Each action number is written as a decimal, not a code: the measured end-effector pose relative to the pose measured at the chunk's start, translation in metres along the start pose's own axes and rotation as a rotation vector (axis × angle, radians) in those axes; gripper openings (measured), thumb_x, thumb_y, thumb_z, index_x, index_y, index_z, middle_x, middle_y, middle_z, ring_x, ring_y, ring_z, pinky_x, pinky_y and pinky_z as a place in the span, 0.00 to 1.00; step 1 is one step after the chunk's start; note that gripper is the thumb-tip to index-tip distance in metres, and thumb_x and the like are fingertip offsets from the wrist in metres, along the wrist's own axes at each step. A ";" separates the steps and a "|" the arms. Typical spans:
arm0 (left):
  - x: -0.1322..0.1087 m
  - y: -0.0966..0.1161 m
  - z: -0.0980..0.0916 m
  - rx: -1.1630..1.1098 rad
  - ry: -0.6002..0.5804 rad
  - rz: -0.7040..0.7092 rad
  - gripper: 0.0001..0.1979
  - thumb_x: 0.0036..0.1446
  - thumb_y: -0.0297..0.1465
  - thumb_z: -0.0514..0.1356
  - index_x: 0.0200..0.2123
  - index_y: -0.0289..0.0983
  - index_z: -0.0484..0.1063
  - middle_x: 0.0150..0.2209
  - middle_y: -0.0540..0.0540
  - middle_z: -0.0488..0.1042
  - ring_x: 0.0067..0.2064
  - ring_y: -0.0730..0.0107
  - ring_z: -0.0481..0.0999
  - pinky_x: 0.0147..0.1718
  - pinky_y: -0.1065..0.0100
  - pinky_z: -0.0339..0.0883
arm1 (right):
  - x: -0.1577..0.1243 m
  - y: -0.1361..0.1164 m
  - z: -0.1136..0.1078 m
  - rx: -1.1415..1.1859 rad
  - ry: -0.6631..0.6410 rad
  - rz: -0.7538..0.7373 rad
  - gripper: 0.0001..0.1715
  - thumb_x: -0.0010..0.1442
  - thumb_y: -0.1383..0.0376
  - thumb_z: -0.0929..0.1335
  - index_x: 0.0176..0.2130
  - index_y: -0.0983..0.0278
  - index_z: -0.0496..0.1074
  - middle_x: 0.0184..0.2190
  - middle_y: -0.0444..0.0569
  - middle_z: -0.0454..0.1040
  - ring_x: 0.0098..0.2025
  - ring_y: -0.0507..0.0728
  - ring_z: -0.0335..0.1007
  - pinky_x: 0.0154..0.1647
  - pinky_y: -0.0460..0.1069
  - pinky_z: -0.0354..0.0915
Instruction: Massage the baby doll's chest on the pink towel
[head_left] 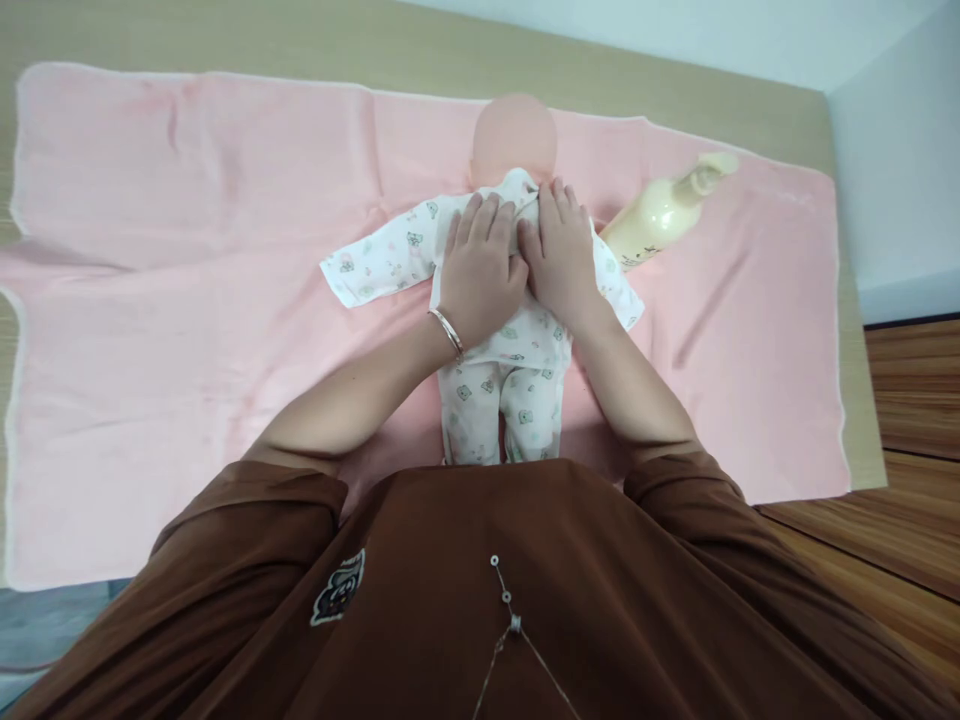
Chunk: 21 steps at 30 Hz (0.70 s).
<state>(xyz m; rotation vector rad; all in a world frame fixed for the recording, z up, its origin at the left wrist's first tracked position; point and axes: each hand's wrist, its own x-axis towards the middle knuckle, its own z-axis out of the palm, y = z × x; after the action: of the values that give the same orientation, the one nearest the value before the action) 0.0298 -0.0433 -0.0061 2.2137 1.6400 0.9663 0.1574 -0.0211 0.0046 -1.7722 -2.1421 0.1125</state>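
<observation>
A baby doll (514, 140) in a white printed top (517, 335) and matching trousers (471, 410) lies on a pink cloth (225, 200), its head away from me and no facial features showing. My left hand (484, 270), with a bracelet at the wrist, rests flat on the doll's upper body, fingers stretched out. Beside it, my right hand (562, 250) lies flat on the same top near the collar, its thumb close to my left hand. Neither hand grips anything. One sleeve spreads out to the left; the other, shorter in view, points right.
A pale yellow pump bottle (660, 215) lies on the cloth just right of the doll, its pump toward the upper right. The cloth covers most of a light wooden table (795, 110). White walls rise behind and right; brown wood planks (915, 400) show at the right.
</observation>
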 end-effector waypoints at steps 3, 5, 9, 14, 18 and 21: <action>0.015 -0.021 0.005 -0.037 0.023 -0.012 0.21 0.57 0.33 0.48 0.54 0.40 0.59 0.56 0.48 0.60 0.60 0.64 0.53 0.62 0.58 0.45 | -0.019 -0.024 -0.007 -0.059 -0.013 -0.020 0.28 0.65 0.63 0.57 0.61 0.74 0.50 0.62 0.59 0.50 0.64 0.66 0.41 0.64 0.63 0.45; 0.024 -0.034 0.006 -0.044 0.038 -0.022 0.17 0.59 0.33 0.47 0.51 0.39 0.62 0.51 0.45 0.64 0.55 0.63 0.59 0.58 0.58 0.52 | -0.031 -0.039 -0.011 -0.106 0.001 -0.070 0.30 0.64 0.64 0.59 0.61 0.75 0.51 0.61 0.61 0.50 0.64 0.67 0.41 0.64 0.62 0.45; 0.028 -0.038 0.002 -0.029 0.027 -0.053 0.15 0.63 0.36 0.45 0.49 0.37 0.62 0.46 0.42 0.66 0.50 0.59 0.62 0.54 0.54 0.54 | -0.034 -0.042 -0.016 -0.131 -0.008 -0.135 0.29 0.63 0.65 0.60 0.60 0.76 0.54 0.60 0.62 0.54 0.63 0.67 0.45 0.64 0.59 0.47; 0.010 -0.009 -0.009 0.010 -0.055 -0.032 0.21 0.61 0.41 0.47 0.53 0.37 0.60 0.56 0.45 0.60 0.59 0.54 0.52 0.60 0.52 0.43 | -0.001 -0.008 -0.013 -0.004 -0.054 -0.027 0.26 0.67 0.61 0.55 0.57 0.78 0.58 0.58 0.63 0.56 0.63 0.65 0.47 0.64 0.58 0.48; 0.008 -0.002 -0.013 -0.019 -0.124 -0.005 0.25 0.61 0.43 0.42 0.54 0.36 0.61 0.58 0.48 0.58 0.61 0.57 0.49 0.62 0.55 0.41 | 0.007 -0.001 -0.013 -0.090 -0.113 0.045 0.27 0.67 0.59 0.55 0.55 0.77 0.59 0.58 0.65 0.57 0.62 0.68 0.48 0.62 0.63 0.48; 0.018 -0.014 -0.014 -0.071 -0.167 -0.047 0.25 0.59 0.46 0.41 0.54 0.41 0.60 0.57 0.52 0.60 0.61 0.60 0.50 0.61 0.54 0.42 | -0.008 -0.018 -0.020 -0.126 -0.128 0.001 0.30 0.66 0.59 0.57 0.59 0.79 0.53 0.59 0.65 0.53 0.62 0.70 0.46 0.62 0.64 0.46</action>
<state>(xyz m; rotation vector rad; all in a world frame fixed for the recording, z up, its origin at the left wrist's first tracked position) 0.0131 -0.0241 0.0037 2.1365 1.5516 0.7924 0.1485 -0.0355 0.0270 -1.8828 -2.2839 0.0946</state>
